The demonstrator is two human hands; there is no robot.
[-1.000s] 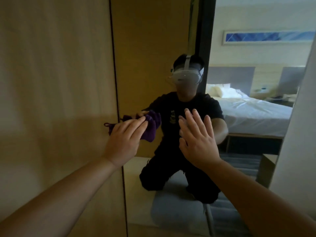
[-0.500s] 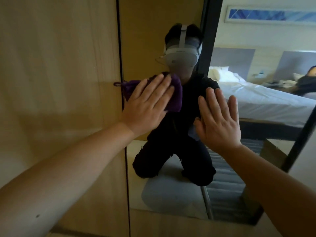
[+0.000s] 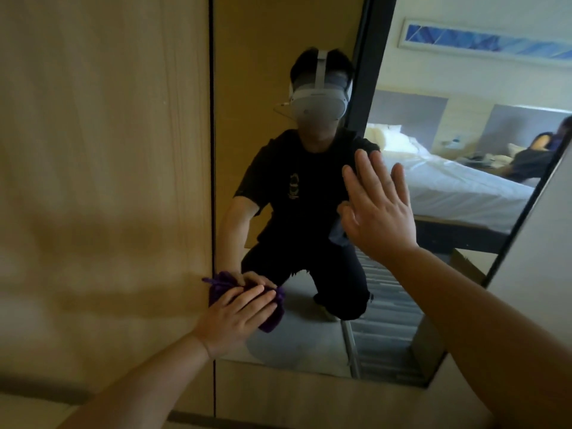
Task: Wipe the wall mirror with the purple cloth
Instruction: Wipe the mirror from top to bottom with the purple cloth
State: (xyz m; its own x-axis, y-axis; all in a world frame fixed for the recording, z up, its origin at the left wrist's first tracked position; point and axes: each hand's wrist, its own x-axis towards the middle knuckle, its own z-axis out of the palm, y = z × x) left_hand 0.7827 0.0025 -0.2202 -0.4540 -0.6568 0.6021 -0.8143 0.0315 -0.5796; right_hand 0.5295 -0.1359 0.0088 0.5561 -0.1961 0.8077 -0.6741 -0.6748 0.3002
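Flat-fingered left hand (image 3: 235, 317) presses purple cloth (image 3: 272, 318) on mirror (image 3: 309, 351); right hand (image 3: 379, 212) splayed.

Left hand (image 3: 235, 317) is pressing the cloth (image 3: 272, 317) flat against the mirror (image 3: 309, 345), low left; right hand (image 3: 379, 212) is lying flat, fingers straight.

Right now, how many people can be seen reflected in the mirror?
2. One kneels in the middle of the mirror, the person wiping it in a black shirt. A second person sits at the far right by the bed. Others may be out of view.
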